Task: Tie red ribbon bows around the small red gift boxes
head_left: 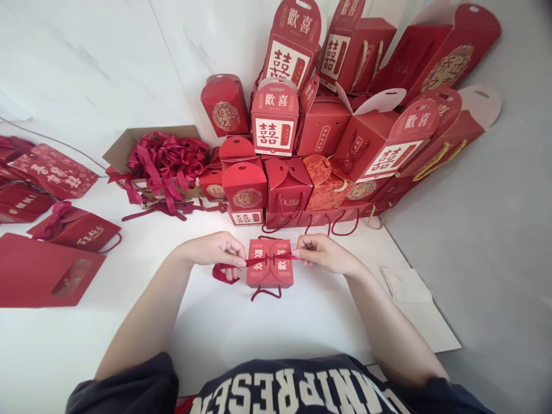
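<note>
A small red gift box (270,272) with gold characters on its curved top flaps sits on the white surface right in front of me. A dark red ribbon (268,260) is stretched across its top. My left hand (219,249) pinches the ribbon's left end, fingers closed, with a loop of ribbon hanging under it. My right hand (323,253) pinches the right end, fingers closed. A red cord handle (266,294) sticks out from under the box's near side.
A heap of finished red gift boxes (328,138) with cord handles stands behind. An open cardboard box (125,144) holds a tangle of red ribbons (166,161). Flat red boxes and bags (47,230) lie at the left. White paper (414,310) lies at the right on grey floor.
</note>
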Motion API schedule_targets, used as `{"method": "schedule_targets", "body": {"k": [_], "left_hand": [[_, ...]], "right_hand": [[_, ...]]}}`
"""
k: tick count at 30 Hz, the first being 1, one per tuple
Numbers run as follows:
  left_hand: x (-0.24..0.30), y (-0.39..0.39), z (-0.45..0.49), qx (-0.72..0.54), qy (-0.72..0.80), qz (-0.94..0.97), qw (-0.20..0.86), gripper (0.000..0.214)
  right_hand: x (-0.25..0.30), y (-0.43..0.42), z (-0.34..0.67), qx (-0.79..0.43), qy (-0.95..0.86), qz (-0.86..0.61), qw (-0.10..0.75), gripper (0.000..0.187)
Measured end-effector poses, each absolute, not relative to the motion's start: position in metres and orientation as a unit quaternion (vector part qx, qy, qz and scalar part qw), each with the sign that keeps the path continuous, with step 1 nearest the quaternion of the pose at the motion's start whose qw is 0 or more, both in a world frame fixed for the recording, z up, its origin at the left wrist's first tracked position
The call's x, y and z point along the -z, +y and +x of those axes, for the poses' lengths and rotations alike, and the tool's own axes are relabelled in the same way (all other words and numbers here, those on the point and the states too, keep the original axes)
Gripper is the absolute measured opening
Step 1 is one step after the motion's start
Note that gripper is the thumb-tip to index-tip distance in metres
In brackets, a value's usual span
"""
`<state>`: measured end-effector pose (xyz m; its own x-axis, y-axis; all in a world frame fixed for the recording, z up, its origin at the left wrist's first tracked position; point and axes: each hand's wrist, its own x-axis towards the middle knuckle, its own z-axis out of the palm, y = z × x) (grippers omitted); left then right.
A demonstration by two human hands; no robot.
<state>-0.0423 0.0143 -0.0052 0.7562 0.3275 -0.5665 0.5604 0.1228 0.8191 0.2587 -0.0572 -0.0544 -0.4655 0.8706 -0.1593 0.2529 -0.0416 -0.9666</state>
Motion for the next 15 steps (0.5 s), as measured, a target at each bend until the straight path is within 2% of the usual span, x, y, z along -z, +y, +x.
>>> {"method": "schedule_targets", "body": {"k": [4,9,15], "left_hand": [[0.008,0.019,-0.046,0.096,0.284,0.653,0.695,0.017],[0.009,0.016,-0.035,-0.075,0.244,0.692,0.675,0.015],[0.016,-0.004,-0.010,-0.152,0.261,0.509,0.806,0.031]], "right_hand": [[0.056,-0.056,0.257,-0.574,-0.638,-0.436,0.271,0.037],[0.061,-0.055,0.254,-0.587,-0.623,-0.432,0.284,0.039],[0.065,-0.053,0.251,-0.609,-0.594,-0.433,0.297,0.040]]}}
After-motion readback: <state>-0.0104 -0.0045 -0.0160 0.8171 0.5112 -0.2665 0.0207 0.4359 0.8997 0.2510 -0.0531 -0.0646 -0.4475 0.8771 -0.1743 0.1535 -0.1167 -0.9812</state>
